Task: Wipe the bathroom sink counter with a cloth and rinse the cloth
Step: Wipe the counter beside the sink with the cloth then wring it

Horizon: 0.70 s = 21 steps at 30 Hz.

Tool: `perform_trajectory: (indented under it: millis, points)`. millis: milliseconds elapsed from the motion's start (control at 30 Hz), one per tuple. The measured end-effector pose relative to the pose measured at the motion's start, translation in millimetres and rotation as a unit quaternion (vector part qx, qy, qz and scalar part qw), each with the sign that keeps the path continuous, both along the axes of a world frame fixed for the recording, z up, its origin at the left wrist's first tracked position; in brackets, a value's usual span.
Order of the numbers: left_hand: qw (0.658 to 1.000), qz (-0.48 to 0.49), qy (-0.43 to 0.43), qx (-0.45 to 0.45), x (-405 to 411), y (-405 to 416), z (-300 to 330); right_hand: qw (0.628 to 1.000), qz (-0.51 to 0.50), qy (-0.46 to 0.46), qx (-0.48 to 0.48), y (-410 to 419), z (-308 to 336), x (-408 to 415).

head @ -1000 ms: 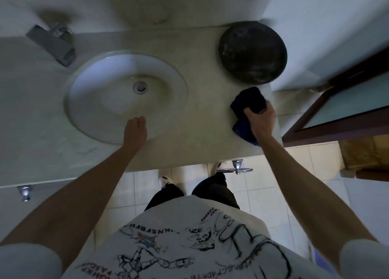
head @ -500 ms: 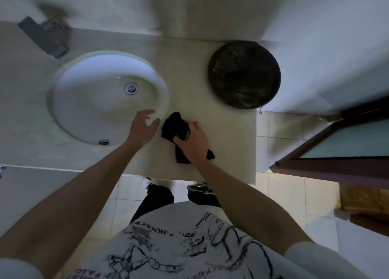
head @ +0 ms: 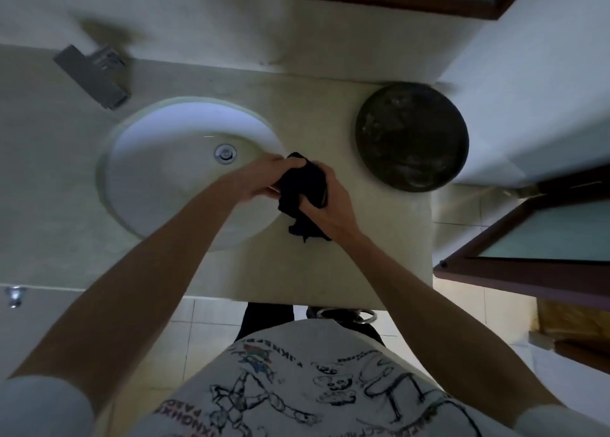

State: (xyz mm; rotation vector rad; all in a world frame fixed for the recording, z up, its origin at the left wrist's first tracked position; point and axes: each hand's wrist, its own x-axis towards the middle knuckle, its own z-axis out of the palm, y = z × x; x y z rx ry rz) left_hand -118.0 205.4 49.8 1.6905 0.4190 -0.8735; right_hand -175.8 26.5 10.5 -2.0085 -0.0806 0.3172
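Cloth (head: 302, 185), dark and bunched, sits over the right rim of the white sink basin (head: 171, 172), whose bowl shows only its drain (head: 225, 153). Left hand (head: 264, 179) has its fingers curled shut on the cloth's left side; right hand (head: 325, 205) clamps it from the right. A tail hangs onto the beige counter (head: 297, 271). Faucet (head: 94, 75) stands back left, a dark round tray (head: 412, 136) right.

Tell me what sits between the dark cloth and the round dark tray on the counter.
Nothing: in the head view only bare counter separates the cloth, held by both hands, from the tray.
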Motion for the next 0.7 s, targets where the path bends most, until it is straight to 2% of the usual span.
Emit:
perform_trajectory:
  millis: [100,167,233,367,400,467,567,633,700]
  points:
    - [0.997,0.061,0.01,-0.044,21.9,20.7,6.8,0.999,0.037,-0.031,-0.001,22.0,2.7,17.0]
    - [0.989,0.117,0.031,-0.082,35.6,39.5,6.5,0.995,0.068,-0.054,-0.054,44.2,1.5,30.7]
    - [0.981,0.157,0.043,-0.109,46.7,58.5,4.5,0.99,0.042,-0.069,-0.118,72.1,-1.0,44.3]
    - [0.954,0.252,0.048,-0.156,59.8,93.7,-1.2,0.981,0.007,-0.105,-0.163,116.4,-10.2,87.9]
    - [0.946,0.281,0.042,-0.156,61.9,101.7,-2.6,0.979,0.015,-0.114,-0.167,122.5,-10.7,102.2]
    - [0.939,0.33,0.019,-0.098,66.4,121.9,-8.5,0.977,0.027,-0.132,-0.168,135.9,-10.8,134.2]
    - [0.936,0.351,-0.008,-0.019,66.1,150.2,-24.3,0.97,0.062,-0.158,-0.171,162.2,-9.3,183.3]
    - [0.954,0.299,-0.014,0.021,56.3,160.1,-39.5,0.933,0.137,-0.235,-0.237,183.0,-12.0,217.3]
    - [0.965,0.256,-0.004,0.052,39.1,161.8,-57.4,0.862,0.251,-0.284,-0.337,202.3,-16.4,245.9]
